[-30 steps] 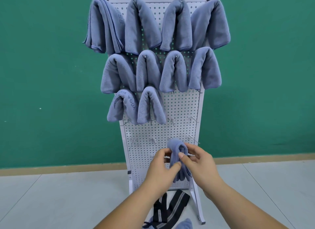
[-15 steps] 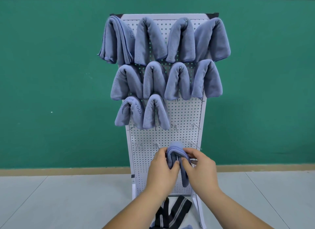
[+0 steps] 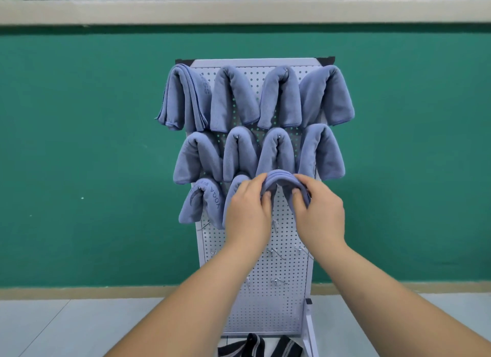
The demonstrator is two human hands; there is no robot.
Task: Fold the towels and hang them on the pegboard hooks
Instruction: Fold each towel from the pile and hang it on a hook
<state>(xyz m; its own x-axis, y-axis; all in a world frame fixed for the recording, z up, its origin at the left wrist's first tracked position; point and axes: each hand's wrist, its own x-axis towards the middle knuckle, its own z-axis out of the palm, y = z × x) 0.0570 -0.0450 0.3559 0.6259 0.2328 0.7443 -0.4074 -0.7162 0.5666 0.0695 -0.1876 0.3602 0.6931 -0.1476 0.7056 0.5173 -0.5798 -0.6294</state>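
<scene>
Folded towel [image 3: 281,179]: blue-grey, arched, third row of white pegboard [image 3: 281,303], ends pinched by left hand [image 3: 248,210] and right hand [image 3: 320,214]. Hung towels [image 3: 233,99]: ten, same colour, draped four, four, two. Bare hooks [image 3: 275,252] below.

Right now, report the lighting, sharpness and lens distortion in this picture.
Head view: soft, even light, no glare on the white perforated pegboard. Head view: left hand, right hand and the folded blue-grey towel between them are reasonably sharp. Head view: wide-angle stretch makes the pegboard narrow downward and the forearms swell toward the lower corners.
</scene>
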